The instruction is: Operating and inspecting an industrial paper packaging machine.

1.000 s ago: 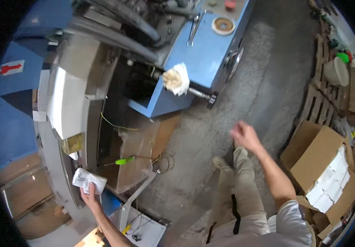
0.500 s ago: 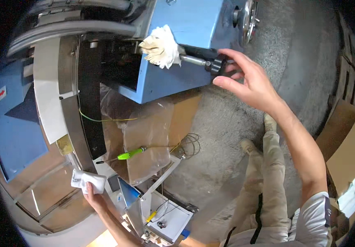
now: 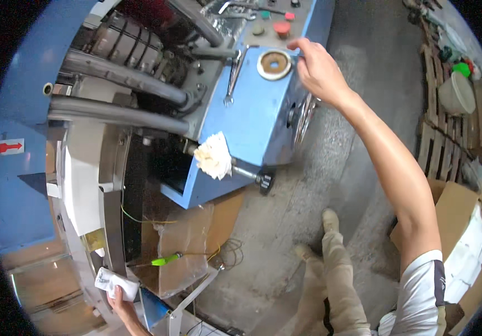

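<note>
My right hand [image 3: 323, 75] is over the right edge of a blue machine housing [image 3: 235, 131]. Its fingers are apart, with nothing in them, next to a metal ring [image 3: 275, 65] with a brown inner face on the housing top. A small white packet with dark markings [image 3: 116, 284] is in my left hand [image 3: 122, 307], gripped between thumb and fingers, beside the machine's lower edge. A crumpled white cloth [image 3: 214, 155] sits at the housing's near corner, by a metal rod with a black knob [image 3: 265, 181].
Wrenches [image 3: 233, 84] lie on the housing near a red push button [image 3: 281, 29]. Thick metal bars [image 3: 123, 78] cross the upper left. A green-handled tool [image 3: 166, 260] lies low on plastic film. At right are wooden pallets [image 3: 438, 148] and an open cardboard box [image 3: 456, 201].
My right hand has left the black knob's side and moved farther away, up beside the metal ring. The view has shifted, showing more of the housing top. My left hand still holds the packet.
</note>
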`<act>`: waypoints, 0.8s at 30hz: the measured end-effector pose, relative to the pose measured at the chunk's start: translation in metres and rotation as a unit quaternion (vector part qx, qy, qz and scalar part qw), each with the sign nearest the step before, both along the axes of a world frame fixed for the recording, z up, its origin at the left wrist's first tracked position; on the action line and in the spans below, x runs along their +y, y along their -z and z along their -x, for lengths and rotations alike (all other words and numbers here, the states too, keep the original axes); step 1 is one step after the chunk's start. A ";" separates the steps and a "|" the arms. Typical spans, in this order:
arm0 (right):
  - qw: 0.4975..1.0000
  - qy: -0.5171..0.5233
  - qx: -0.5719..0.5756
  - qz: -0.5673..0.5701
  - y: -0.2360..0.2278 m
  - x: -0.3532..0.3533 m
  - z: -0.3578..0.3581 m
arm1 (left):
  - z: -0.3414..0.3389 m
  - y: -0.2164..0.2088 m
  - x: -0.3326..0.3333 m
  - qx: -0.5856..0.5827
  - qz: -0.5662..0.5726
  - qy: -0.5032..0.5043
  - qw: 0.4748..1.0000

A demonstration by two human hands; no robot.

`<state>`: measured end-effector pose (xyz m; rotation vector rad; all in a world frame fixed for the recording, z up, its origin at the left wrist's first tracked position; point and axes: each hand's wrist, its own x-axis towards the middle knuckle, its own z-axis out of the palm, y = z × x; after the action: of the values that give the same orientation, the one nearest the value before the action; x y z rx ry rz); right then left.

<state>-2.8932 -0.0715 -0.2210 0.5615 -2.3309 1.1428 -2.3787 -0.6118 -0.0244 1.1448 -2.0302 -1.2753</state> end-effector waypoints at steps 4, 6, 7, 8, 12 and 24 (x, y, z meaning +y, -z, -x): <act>0.999 -0.012 -0.027 -0.039 -0.010 0.000 0.067 | -0.006 0.006 -0.013 0.003 0.010 0.025 1.000; 0.997 -0.007 -0.048 -0.057 -0.012 0.000 0.099 | -0.005 0.007 -0.010 0.009 0.004 0.015 1.000; 0.995 -0.001 -0.073 -0.063 -0.014 0.000 0.113 | -0.012 0.005 -0.021 0.008 0.006 0.007 1.000; 0.994 0.004 -0.086 -0.072 -0.017 -0.001 0.123 | -0.013 0.005 -0.023 0.005 0.007 -0.003 1.000; 0.988 -0.029 -0.102 -0.115 -0.024 -0.009 0.155 | -0.012 0.008 -0.019 0.015 0.004 0.007 1.000; 0.981 -0.058 -0.087 -0.166 -0.016 -0.017 0.187 | -0.021 0.012 -0.034 0.000 0.042 -0.038 0.998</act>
<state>-3.0802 -0.0880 -0.2049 0.7511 -2.6959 0.8852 -2.3578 -0.6459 -0.0368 1.1709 -2.0012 -1.1435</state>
